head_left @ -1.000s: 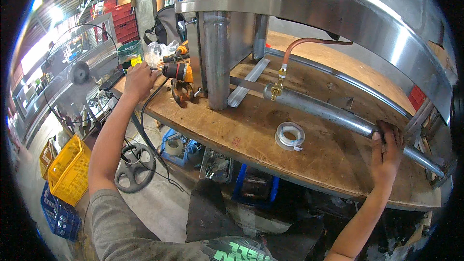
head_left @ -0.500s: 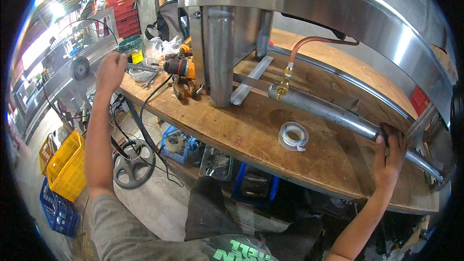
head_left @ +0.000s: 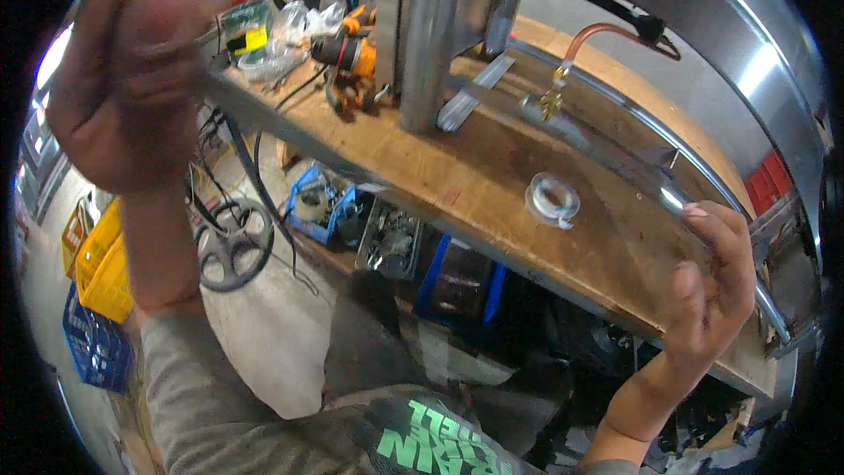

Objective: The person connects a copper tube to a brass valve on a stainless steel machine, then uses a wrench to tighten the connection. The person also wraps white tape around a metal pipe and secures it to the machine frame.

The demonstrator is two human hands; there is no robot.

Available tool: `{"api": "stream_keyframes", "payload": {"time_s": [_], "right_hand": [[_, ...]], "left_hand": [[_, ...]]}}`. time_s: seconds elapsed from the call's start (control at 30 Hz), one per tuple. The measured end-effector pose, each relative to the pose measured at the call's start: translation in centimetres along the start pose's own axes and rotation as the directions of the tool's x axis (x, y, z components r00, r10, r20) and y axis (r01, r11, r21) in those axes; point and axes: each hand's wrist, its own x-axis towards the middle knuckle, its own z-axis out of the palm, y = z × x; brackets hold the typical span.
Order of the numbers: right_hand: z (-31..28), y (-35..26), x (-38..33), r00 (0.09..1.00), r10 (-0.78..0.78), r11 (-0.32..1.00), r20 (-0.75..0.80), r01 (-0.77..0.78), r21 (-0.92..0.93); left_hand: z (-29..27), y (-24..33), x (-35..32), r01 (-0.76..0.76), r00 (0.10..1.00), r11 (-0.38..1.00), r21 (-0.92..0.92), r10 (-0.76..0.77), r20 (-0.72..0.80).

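Close to the camera at upper left, my left hand [head_left: 141, 70] is raised and smeared by motion. Its fingers look curled, but whether they hold anything cannot be made out. My right hand [head_left: 716, 277] is beside the end of a grey metal tube [head_left: 607, 154], thumb and fingers apart, gripping nothing. A fingertip is near or touching the tube's end. A brass fitting [head_left: 552, 105] sits at the tube's far end, joined to a bent copper pipe [head_left: 602, 28]. On the wooden bench [head_left: 479, 185] lies a white roll of tape [head_left: 552, 200] in a clear spool.
A steel frame with a thick round leg [head_left: 431, 44] stands on the bench. Left of it are an orange and black power drill [head_left: 352, 57] and a green tub [head_left: 246, 22]. Blue bins [head_left: 321, 202] are under the bench; yellow crates [head_left: 104, 264] stand on the floor.
My left hand has come up from the tools at the bench's left end toward the camera. My right hand has loosened from the tube and opened. The view has shifted downward.
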Motion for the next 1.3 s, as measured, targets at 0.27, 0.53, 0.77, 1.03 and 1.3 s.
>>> {"api": "stream_keyframes", "payload": {"time_s": [0.27, 0.53, 0.77, 1.03, 1.3], "right_hand": [[4.9, -2.2, 0.1, 0.952, -0.116, 0.990, 0.282, 0.087, 0.115], [-0.1, 3.0, 4.4, 0.984, 0.159, 0.977, 0.083, -0.144, -0.158], [-1.0, 7.4, 6.9, 0.959, 0.211, 0.889, 0.187, -0.109, -0.445], [0.6, 10.6, 10.3, 0.847, 0.310, 0.929, 0.431, -0.174, -0.326], [4.2, 12.2, 14.6, 0.698, 0.252, 0.966, 0.671, -0.139, -0.218]], "left_hand": [[14.3, 1.4, 0.6, -0.064, 0.965, 0.947, -0.316, 0.139, 0.222], [19.0, -1.6, 1.5, -0.045, 0.969, 0.921, -0.387, 0.135, 0.209], [21.4, -2.1, -1.2, 0.202, 0.962, 0.952, -0.228, -0.149, 0.231], [25.2, -3.2, -0.3, 0.622, 0.753, 0.594, -0.509, -0.277, 0.597], [25.0, -3.3, -1.8, 0.835, 0.550, 0.316, -0.450, -0.470, 0.691]]}}
